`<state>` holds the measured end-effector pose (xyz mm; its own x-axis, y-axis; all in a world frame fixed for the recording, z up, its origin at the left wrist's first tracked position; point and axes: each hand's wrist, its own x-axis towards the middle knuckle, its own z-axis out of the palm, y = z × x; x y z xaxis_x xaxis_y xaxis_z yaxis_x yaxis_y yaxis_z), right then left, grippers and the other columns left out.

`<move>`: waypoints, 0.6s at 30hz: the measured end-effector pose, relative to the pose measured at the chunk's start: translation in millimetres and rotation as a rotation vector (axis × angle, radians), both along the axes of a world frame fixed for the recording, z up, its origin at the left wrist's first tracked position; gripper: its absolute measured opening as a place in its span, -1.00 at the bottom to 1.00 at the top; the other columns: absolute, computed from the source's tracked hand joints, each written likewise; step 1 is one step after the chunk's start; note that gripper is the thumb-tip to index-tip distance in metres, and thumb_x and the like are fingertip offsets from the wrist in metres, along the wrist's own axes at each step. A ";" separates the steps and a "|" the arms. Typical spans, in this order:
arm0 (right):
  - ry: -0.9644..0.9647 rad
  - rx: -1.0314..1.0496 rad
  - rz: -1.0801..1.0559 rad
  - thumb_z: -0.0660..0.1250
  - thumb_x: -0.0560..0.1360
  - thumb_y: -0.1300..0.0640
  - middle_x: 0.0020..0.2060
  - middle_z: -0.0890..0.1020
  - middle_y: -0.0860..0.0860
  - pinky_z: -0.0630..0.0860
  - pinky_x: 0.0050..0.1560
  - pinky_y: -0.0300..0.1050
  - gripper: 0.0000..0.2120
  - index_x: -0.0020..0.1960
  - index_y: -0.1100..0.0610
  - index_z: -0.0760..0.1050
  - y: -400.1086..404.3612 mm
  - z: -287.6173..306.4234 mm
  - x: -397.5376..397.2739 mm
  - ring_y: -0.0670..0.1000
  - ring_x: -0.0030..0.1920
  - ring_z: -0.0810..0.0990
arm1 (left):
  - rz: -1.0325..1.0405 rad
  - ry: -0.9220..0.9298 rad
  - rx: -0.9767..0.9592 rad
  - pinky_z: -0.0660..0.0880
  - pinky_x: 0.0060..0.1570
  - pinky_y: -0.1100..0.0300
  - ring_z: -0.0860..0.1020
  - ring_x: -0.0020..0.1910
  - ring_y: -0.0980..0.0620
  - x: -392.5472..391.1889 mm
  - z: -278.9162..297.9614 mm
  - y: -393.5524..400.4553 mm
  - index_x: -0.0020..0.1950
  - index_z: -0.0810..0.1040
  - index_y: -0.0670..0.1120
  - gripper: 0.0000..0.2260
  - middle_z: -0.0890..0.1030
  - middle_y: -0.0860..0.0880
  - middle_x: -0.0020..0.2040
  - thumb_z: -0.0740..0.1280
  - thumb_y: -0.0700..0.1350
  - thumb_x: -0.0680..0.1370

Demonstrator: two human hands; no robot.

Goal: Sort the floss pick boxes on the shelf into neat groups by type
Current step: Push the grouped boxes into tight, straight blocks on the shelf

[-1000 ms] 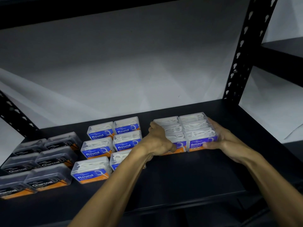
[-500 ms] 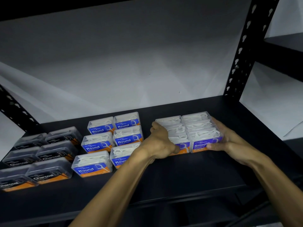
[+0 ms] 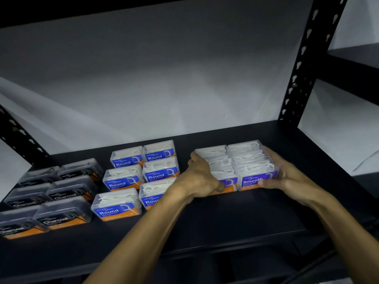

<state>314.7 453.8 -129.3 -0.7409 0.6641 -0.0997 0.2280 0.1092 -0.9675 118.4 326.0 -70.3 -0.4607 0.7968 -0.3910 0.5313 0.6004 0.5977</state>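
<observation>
Right of centre on the shelf (image 3: 235,218), bracketing the Smooth boxes (image 3: 238,167) from both flanks: left hand (image 3: 200,179) pressing the block's left side with fingers curled round its near corner, right hand (image 3: 287,177) lying flat, fingers straight, along its right side. Running front to back, two boxes wide. Standing well apart from the Round boxes (image 3: 141,177) at centre; Charcoal boxes (image 3: 51,197) lower left. Probably squaring the block, though contact under the left palm staying hidden.

Two bare forearms in view, no sleeves up to the frame edge. Left hand (image 3: 200,177) and right hand (image 3: 287,179): no gloves, rings, watch or wristbands visible. Nails too dim to make out. Nothing else of the person shows.
</observation>
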 end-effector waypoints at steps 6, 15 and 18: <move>-0.052 0.026 -0.012 0.46 0.34 0.40 0.45 0.21 -0.22 0.31 0.37 -0.10 0.10 0.54 -0.10 -0.21 -1.9 3.1 1.3 -0.20 0.27 0.44 | -0.016 0.004 -0.033 0.24 0.41 0.10 0.22 0.49 -0.08 3.2 8.5 -3.2 0.51 -0.42 -0.14 0.16 0.07 -0.11 0.58 0.54 -0.07 0.40; 0.096 0.246 -0.176 0.34 0.14 -0.14 0.51 0.16 -0.19 0.15 0.44 0.05 0.00 0.51 -0.26 -0.02 -24.3 39.0 -0.5 -0.05 0.48 0.14 | -0.034 0.075 0.162 0.27 0.39 0.06 0.23 0.50 -0.05 -24.6 40.1 -25.1 0.56 -0.30 0.04 0.17 0.11 -0.04 0.59 0.54 0.17 0.32; 0.109 0.445 -0.226 0.34 0.28 -0.11 0.44 0.29 -0.18 0.20 0.40 -0.02 -0.21 0.48 -0.18 0.17 -35.3 53.2 -23.7 -0.10 0.43 0.23 | 0.005 0.223 0.345 0.36 0.33 0.10 0.37 0.42 -0.01 -56.9 46.2 -43.7 0.58 0.03 0.03 -0.06 0.27 0.00 0.53 0.47 0.24 0.38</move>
<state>291.0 418.5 -76.1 -0.5641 0.7695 0.2995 0.1936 0.4758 -0.8580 61.5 282.3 -24.1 -0.5084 0.8611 0.0089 0.6680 0.3878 0.6351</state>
